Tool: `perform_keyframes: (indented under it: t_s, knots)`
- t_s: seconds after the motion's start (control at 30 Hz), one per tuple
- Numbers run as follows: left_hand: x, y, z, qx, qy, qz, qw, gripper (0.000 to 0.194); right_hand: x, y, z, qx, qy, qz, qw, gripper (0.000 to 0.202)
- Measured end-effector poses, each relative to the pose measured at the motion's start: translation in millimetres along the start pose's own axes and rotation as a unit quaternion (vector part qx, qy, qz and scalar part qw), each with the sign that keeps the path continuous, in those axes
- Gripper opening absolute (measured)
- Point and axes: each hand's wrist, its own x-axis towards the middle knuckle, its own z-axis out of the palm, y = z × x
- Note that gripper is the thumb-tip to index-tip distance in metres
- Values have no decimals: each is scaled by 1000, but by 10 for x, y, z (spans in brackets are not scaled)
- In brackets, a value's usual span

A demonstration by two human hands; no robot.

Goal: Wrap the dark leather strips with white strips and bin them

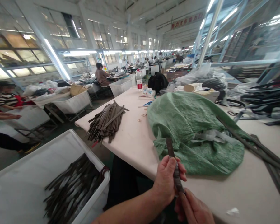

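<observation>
Between both hands runs a dark flat strip [170, 147], held near the table's front edge, its upper end sticking out past the fingers. My left hand [165, 179] is wrapped round its middle, thumb on top. Lower down, my right hand [193, 208] is closed on the bottom part of the same strip; some of those fingers are cut off or hidden. Just beyond the hands lies a green woven sack [177, 112] spread on the table. A fanned pile of similar dark strips [108, 119] rests on the table's left corner.
A white plastic bin [21, 174] at the lower left holds many dark strips [72, 186]. On the pale table [135, 149] stand a red-labelled bottle [139, 80] and a black bag [158, 81]. Long dark straps [277, 177] lie right. Other people [101, 74] sit at benches left.
</observation>
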Motion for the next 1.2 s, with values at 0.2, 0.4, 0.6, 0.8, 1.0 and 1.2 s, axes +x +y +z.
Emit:
perform_keyframes:
  t_s: [0.2, 0.4, 0.6, 0.8, 1.0, 1.2]
  knots:
    - [-156, 53, -37, 26, 48, 14, 998, 36, -43, -176, 79, -8, 34, 21, 999, 42]
    - [-280, 98, -18, 2, 46, 46, 998, 31, -25, -297, 111, -62, 61, -16, 996, 40]
    - [-333, 72, -65, 30, 22, 55, 998, 25, 1, -388, 68, -100, 74, -33, 992, 37]
    - [-303, 169, -50, 114, -67, 13, 991, 27, 71, -580, -361, 7, 87, -18, 996, 33]
    - [-466, 57, 17, 247, -246, -156, 924, 46, 163, -721, -495, 198, 65, 171, 963, 54]
    - [-486, 156, 28, 284, -271, -181, 902, 44, 213, -666, -393, 325, 108, 198, 918, 45]
